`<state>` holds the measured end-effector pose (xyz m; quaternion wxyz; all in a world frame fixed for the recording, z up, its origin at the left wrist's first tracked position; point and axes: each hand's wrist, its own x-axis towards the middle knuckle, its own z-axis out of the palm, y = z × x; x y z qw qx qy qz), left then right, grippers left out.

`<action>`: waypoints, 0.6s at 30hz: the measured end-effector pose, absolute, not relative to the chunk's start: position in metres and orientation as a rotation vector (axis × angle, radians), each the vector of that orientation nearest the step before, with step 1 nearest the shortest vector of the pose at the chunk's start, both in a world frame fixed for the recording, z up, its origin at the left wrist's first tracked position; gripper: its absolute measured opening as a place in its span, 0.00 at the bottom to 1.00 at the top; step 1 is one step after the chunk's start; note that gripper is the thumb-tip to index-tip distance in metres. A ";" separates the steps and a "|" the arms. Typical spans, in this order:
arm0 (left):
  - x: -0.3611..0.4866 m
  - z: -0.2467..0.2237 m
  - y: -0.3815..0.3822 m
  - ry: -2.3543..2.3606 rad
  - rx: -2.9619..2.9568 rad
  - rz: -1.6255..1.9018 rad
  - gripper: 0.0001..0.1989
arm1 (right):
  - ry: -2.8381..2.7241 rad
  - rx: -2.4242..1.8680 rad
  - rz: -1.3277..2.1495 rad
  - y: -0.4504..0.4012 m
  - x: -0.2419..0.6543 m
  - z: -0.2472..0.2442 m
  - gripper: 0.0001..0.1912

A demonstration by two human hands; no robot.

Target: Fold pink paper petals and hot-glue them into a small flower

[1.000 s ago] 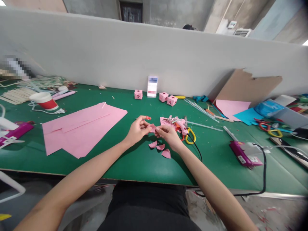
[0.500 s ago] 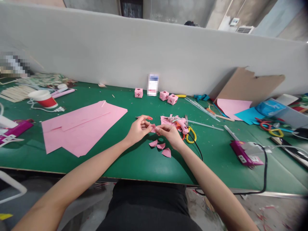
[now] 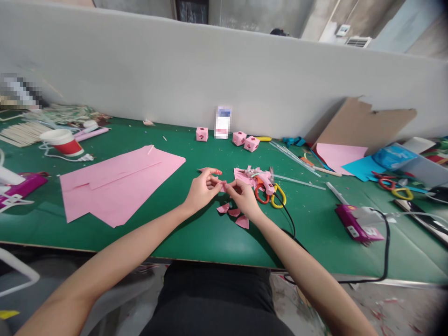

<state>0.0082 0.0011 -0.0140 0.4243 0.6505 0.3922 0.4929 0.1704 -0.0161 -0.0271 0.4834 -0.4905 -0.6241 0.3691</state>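
Between my two hands is a small pink paper piece (image 3: 223,187), mostly covered by fingertips. My left hand (image 3: 203,189) pinches its left side, and a thin tool with a red patterned part (image 3: 217,171) shows beside that hand's fingers; whether it is held I cannot tell. My right hand (image 3: 244,198) pinches the paper from the right. Just below lie several cut pink paper pieces (image 3: 242,221), curved along one edge. Right of my hands, a pink glue gun (image 3: 268,183) rests over paper scraps and scissors with orange and yellow handles (image 3: 279,196).
Large pink paper sheets (image 3: 119,186) lie left on the green table (image 3: 196,238). Pink paper cubes (image 3: 202,134) stand near the grey partition (image 3: 157,70). A paper cup (image 3: 63,141) is far left. A purple power strip (image 3: 357,224) with a black cable lies right, near more scissors (image 3: 392,186).
My right hand has shifted slightly left and its fingers have changed position on the paper piece. The left hand stays nearly in place, still pinching.
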 end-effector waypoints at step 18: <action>0.005 -0.007 0.000 0.962 1.508 1.207 0.17 | -1.147 -1.001 1.518 -0.013 0.183 -0.015 0.17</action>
